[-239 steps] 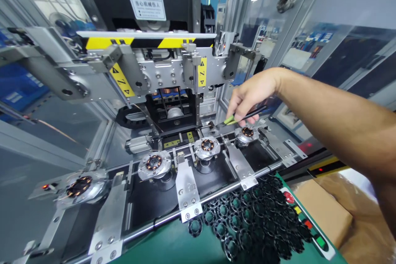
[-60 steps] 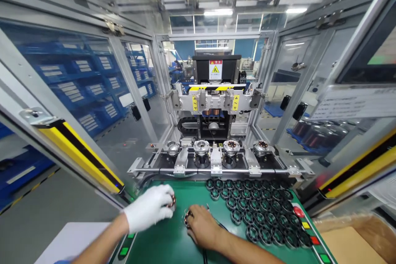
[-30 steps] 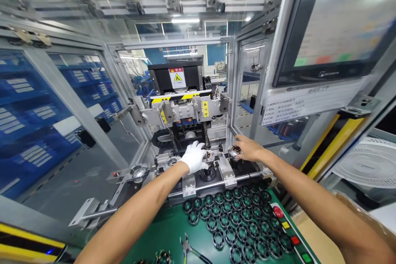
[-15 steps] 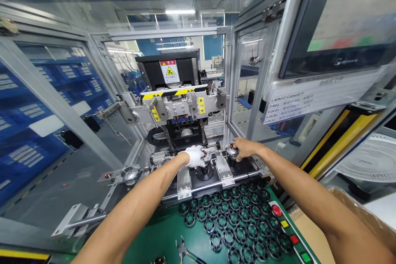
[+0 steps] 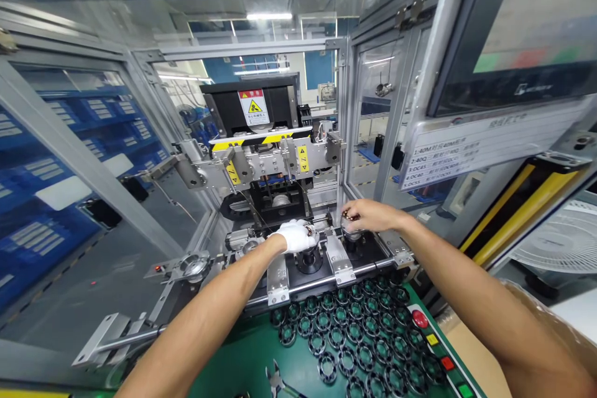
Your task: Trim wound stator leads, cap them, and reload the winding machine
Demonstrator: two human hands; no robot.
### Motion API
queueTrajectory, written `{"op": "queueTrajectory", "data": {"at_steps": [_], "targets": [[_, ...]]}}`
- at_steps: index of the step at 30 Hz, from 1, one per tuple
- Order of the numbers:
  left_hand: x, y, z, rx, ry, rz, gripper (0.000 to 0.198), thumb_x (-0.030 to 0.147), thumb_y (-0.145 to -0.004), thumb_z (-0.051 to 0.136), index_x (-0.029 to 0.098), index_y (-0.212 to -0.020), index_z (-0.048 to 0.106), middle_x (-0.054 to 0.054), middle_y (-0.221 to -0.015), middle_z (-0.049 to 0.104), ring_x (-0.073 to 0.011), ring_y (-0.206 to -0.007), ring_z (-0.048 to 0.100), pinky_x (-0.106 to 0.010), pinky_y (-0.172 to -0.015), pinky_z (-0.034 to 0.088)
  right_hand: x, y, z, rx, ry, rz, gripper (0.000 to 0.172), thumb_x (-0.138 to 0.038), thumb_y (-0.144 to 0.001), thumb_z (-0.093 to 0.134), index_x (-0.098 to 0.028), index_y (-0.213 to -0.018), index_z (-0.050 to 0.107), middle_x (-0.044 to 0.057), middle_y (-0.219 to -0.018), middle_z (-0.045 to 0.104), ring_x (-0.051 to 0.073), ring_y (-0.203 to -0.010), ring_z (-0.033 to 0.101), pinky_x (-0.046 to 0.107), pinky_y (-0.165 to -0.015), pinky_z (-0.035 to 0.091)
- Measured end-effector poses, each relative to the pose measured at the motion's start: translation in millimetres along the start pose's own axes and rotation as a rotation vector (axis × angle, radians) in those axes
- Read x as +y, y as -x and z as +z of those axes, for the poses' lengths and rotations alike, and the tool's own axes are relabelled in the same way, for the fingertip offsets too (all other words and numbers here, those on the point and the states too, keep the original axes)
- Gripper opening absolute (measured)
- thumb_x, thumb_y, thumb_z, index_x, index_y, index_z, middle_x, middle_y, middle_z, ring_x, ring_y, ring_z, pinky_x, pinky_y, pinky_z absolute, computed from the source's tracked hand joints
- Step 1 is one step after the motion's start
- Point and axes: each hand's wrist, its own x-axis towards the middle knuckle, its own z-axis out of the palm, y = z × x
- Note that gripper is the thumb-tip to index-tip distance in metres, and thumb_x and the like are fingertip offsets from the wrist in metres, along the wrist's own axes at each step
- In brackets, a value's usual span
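My left hand (image 5: 295,236), in a white glove, is closed around a copper-wound stator (image 5: 310,232) at the middle fixture (image 5: 308,260). Its fingers hide most of that part. My bare right hand (image 5: 368,216) pinches another ring-shaped stator with copper windings (image 5: 346,216), just above the right-hand fixture (image 5: 353,237). Between the two fixtures stands a metal bracket (image 5: 339,258). Many black ring cores (image 5: 345,360) lie in rows on the green work surface (image 5: 233,354) below my hands.
Side cutters (image 5: 276,379) lie near the front edge. A machine head with yellow-black striping (image 5: 261,138) stands behind the fixtures. Red, yellow and green buttons (image 5: 420,318) line the right edge. A touch screen (image 5: 522,43) hangs at upper right, and a metal rail (image 5: 321,283) crosses in front.
My right hand has lifted slightly and shifted left, bringing the copper-wound stator up from the right fixture. My left hand stays at the middle fixture. The view has shifted a little.
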Motion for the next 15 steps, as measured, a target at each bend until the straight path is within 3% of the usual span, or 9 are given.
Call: {"op": "queueTrajectory", "data": {"at_steps": [3, 6, 8, 11, 13, 15], "targets": [[2, -3, 3.1, 0.004, 0.023, -0.007, 0.046, 0.049, -0.096, 0.051, 0.018, -0.130, 0.056, -0.013, -0.136, 0.057, -0.0259, -0.120, 0.058, -0.051, -0.102, 0.048, -44, 45, 30, 0.128, -0.267, -0.144, 0.023, -0.035, -0.090, 0.059, -0.017, -0.094, 0.075, 0.007, -0.133, 0.060, 0.021, -0.119, 0.058, 0.035, -0.105, 0.043], [5, -1, 3.1, 0.011, 0.026, -0.024, 0.044, 0.047, -0.095, 0.052, 0.017, -0.127, 0.058, -0.012, -0.134, 0.058, -0.0254, -0.119, 0.058, -0.050, -0.101, 0.049, -81, 83, 101, 0.129, -0.614, -0.233, 0.016, -0.031, -0.087, 0.064, -0.021, -0.088, 0.076, 0.005, -0.113, 0.067, 0.020, -0.106, 0.062, 0.035, -0.098, 0.047], [8, 1, 0.7, 0.018, 0.022, -0.044, 0.042, 0.046, -0.095, 0.053, 0.017, -0.125, 0.059, -0.012, -0.133, 0.058, -0.0252, -0.118, 0.058, -0.050, -0.100, 0.049, -93, 95, 166, 0.060, -0.767, -0.156, 0.012, -0.032, -0.080, 0.071, -0.024, -0.084, 0.077, 0.003, -0.107, 0.070, 0.020, -0.101, 0.064, 0.034, -0.095, 0.048], [10, 4, -8.6, 0.035, 0.009, -0.080, 0.042, 0.046, -0.095, 0.054, 0.016, -0.123, 0.060, -0.012, -0.132, 0.059, -0.0253, -0.118, 0.059, -0.050, -0.099, 0.050, -96, 92, 263, 0.017, -0.935, 0.182, 0.017, -0.038, -0.066, 0.077, -0.022, -0.062, 0.073, 0.002, -0.080, 0.068, 0.018, -0.076, 0.064, 0.028, -0.071, 0.050], [11, 8, -18.7, 0.046, 0.001, -0.083, 0.042, 0.047, -0.094, 0.055, 0.015, -0.121, 0.061, -0.012, -0.131, 0.059, -0.0255, -0.118, 0.059, -0.050, -0.099, 0.050, -94, 91, 308, -0.020, -0.954, 0.258, 0.020, -0.040, -0.063, 0.075, -0.022, -0.058, 0.071, 0.001, -0.063, 0.060, 0.015, -0.060, 0.057, 0.025, -0.055, 0.045], [13, 16, -29.9, 0.054, 0.000, -0.044, 0.040, 0.046, -0.092, 0.059, 0.016, -0.118, 0.062, -0.012, -0.134, 0.058, -0.0261, -0.121, 0.057, -0.051, -0.101, 0.048, -92, 99, 332, -0.047, -0.962, 0.269, 0.024, -0.044, -0.063, 0.073, -0.021, -0.057, 0.070, 0.002, -0.060, 0.057, 0.016, -0.058, 0.056, 0.024, -0.053, 0.043]]}}
